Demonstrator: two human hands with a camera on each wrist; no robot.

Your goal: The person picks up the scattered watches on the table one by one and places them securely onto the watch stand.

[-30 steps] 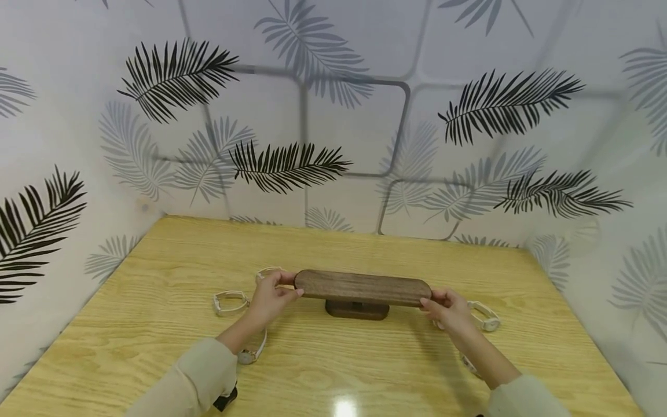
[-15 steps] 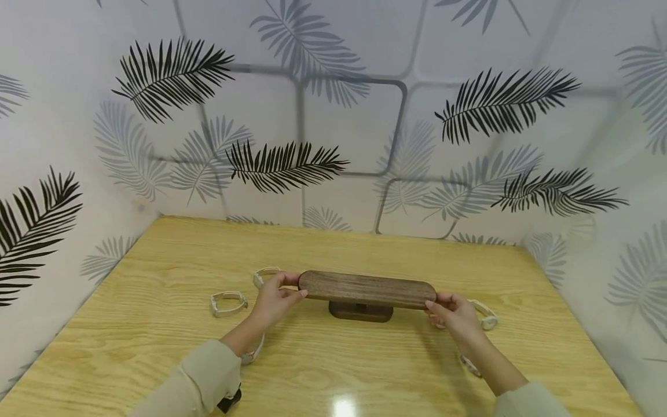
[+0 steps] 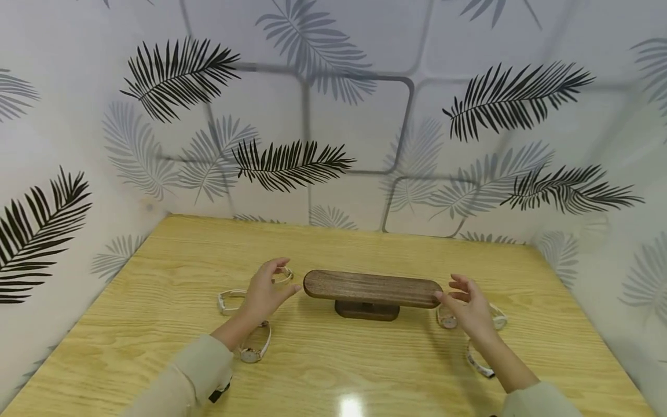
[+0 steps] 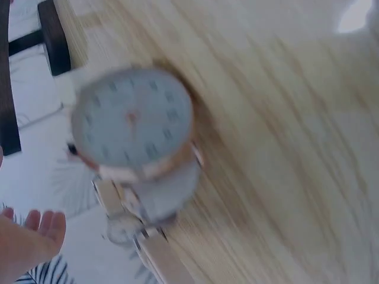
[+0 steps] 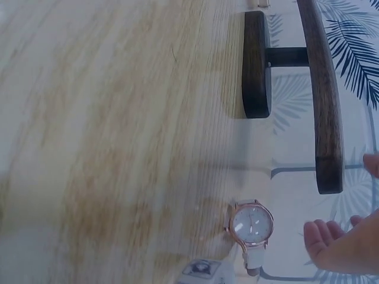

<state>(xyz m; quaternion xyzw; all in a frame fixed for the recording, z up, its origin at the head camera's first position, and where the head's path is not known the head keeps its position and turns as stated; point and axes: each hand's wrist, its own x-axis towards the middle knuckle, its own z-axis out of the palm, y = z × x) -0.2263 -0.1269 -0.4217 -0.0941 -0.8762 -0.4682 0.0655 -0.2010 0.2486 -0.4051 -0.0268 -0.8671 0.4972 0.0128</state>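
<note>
A dark brown wooden stand, a long rounded bar (image 3: 372,288) on a short post and an oval base (image 3: 367,311), stands upright mid-table. My left hand (image 3: 263,294) is apart from the bar's left end, thumb and fingers spread, close to a white-strapped watch (image 3: 285,279). At the opposite end, the thumb of my right hand (image 3: 471,313) is right at the bar's tip while the other fingers are lifted and spread. Neither hand holds anything. In the left wrist view a blurred watch dial (image 4: 131,121) looms large. The right wrist view shows a rose-gold watch (image 5: 253,223) below the bar (image 5: 327,106).
Left of the stand lie a pale watch (image 3: 223,302) and another watch (image 3: 250,354) nearer the front. On the right are two more watches, a light one (image 3: 499,321) and a patterned one (image 3: 479,366). Leaf-printed walls enclose the wooden table (image 3: 333,376) at back and sides.
Both hands gripped the bar's ends before. Now the left hand has let go and moved left, and the right fingers have opened off the right end. The stand stays put.
</note>
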